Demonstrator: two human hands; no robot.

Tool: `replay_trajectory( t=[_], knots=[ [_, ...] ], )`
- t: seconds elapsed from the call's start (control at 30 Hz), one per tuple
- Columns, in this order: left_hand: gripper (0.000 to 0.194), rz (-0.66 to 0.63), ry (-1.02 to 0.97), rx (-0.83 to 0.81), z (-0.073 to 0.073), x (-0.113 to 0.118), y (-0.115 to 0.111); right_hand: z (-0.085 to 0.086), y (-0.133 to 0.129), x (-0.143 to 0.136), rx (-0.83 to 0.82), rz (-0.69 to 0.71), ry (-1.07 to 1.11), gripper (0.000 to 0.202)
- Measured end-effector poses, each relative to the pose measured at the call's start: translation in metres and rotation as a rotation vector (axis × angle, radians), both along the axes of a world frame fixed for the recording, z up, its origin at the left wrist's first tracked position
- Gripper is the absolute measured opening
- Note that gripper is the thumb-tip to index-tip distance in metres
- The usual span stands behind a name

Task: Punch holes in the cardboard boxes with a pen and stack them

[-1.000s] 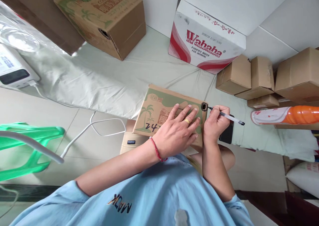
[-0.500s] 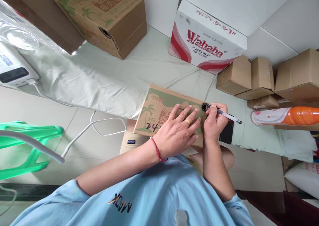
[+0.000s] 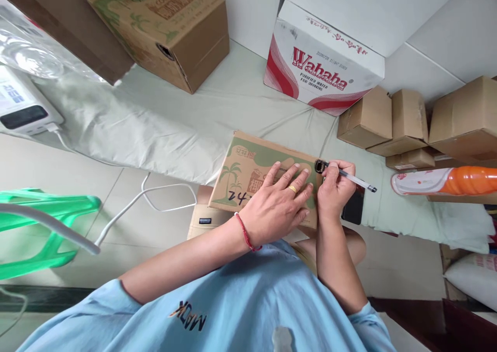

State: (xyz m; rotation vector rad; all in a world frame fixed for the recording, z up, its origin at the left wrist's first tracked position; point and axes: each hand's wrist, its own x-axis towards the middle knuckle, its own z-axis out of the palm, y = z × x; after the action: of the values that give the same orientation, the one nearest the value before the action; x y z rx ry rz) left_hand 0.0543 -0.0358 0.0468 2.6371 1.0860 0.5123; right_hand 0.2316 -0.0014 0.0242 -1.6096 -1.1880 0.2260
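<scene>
A brown cardboard box [image 3: 243, 165] with green palm-tree print lies in front of me at the cloth's edge, "24" handwritten in black on its lower left. My left hand [image 3: 280, 202] rests flat on top of it, fingers spread, with a ring and a red bracelet. At the box's right end, my right hand [image 3: 334, 187] pinches a pen [image 3: 357, 180]. The pen slants, its far end out to the right and its near end by the dark handle hole [image 3: 320, 165] in the box. A dark phone [image 3: 353, 207] lies just right of this hand, partly covered by it.
A coconut-print carton [image 3: 202, 46] and a white-and-red Wahaha carton [image 3: 322, 67] stand along the back. Several brown boxes [image 3: 407, 116] and an orange bottle [image 3: 466, 180] are on the right. A white power bank [image 3: 27, 108], cable attached, and a green plastic stool [image 3: 58, 233] are left.
Almost nothing differs. Both hands, the pen and the box keep their places; the view has shifted very slightly.
</scene>
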Motion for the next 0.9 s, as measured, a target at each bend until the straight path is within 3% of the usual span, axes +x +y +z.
replay_trajectory(
  t=[0.9],
  knots=[
    [0.049, -0.002, -0.003, -0.016, 0.0006, -0.0005, 0.0000, -0.0007, -0.0010, 0.0009, 0.002, -0.128, -0.035, 0.015]
  ],
)
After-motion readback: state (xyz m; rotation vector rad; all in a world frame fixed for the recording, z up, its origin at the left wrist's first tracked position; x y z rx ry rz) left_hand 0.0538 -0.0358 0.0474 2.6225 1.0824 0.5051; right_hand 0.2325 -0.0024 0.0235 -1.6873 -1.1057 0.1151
